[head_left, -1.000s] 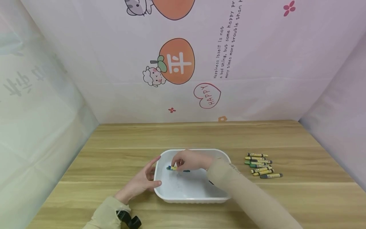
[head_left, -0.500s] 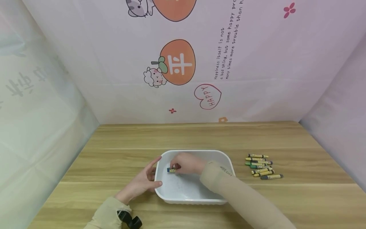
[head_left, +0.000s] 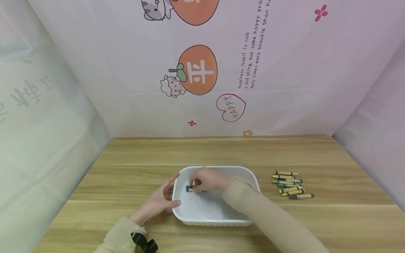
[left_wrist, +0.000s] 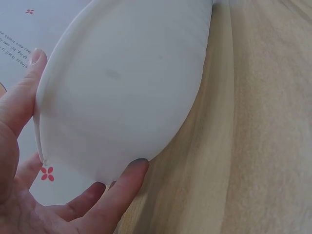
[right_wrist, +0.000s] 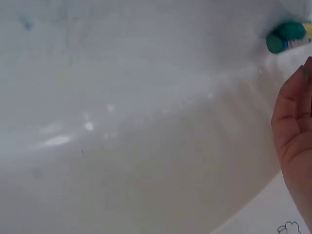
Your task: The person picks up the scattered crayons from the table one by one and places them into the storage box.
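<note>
A white plastic tub [head_left: 218, 222] stands on the wooden table. My left hand [head_left: 158, 200] holds its left end, thumb over the front part of the rim and fingers spread round the outer wall; the left wrist view shows the fingertips against the tub's side. Inside the tub my right hand [head_left: 207, 180] pinches a green-ended crayon [head_left: 189, 186] near the left wall. Just in front of it lies a blue-ended crayon [head_left: 190, 190], partly covered by the fingers. In the right wrist view, two green crayon ends [right_wrist: 291, 30] show side by side, close to the curled fingers.
To the right of the tub lies a loose group of yellow-wrapped crayons [head_left: 291, 189], with yellow, green and dark ends. A printed white cloth [head_left: 142, 109] hangs behind the table, with more cloth at both sides.
My right hand has shifted slightly inside the tub, and the green-ended and blue-ended crayons now lie side by side under the fingers. The left hand keeps its place on the tub.
</note>
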`<state>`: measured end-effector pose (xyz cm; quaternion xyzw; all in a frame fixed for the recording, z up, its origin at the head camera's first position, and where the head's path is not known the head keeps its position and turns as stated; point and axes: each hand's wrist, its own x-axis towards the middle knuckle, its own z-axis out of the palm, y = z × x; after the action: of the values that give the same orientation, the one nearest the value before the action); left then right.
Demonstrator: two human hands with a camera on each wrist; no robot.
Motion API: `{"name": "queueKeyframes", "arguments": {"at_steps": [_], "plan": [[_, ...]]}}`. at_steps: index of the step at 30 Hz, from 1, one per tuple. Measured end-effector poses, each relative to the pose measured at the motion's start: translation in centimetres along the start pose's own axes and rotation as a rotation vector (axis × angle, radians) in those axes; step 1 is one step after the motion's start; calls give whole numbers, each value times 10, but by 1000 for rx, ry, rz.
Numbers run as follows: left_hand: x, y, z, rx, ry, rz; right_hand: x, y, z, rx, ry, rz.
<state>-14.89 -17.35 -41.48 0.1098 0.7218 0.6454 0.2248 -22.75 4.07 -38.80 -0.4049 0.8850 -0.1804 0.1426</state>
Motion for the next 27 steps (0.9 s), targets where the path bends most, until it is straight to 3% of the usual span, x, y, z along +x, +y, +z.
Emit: {"name": "queueKeyframes", "arguments": {"at_steps": [7,15,20,27], "plan": [[1,1,1,0,-3,4,-12,-7,-25,70,-31,67],[0,1,1,12,10,0,-36,-19,-54,108,-21,-1],[-1,0,1,5,5,8,-65,-15,-67,98,21,-38],[1,-1,0,19,21,9,-113,12,-71,69,144,-81]]}}
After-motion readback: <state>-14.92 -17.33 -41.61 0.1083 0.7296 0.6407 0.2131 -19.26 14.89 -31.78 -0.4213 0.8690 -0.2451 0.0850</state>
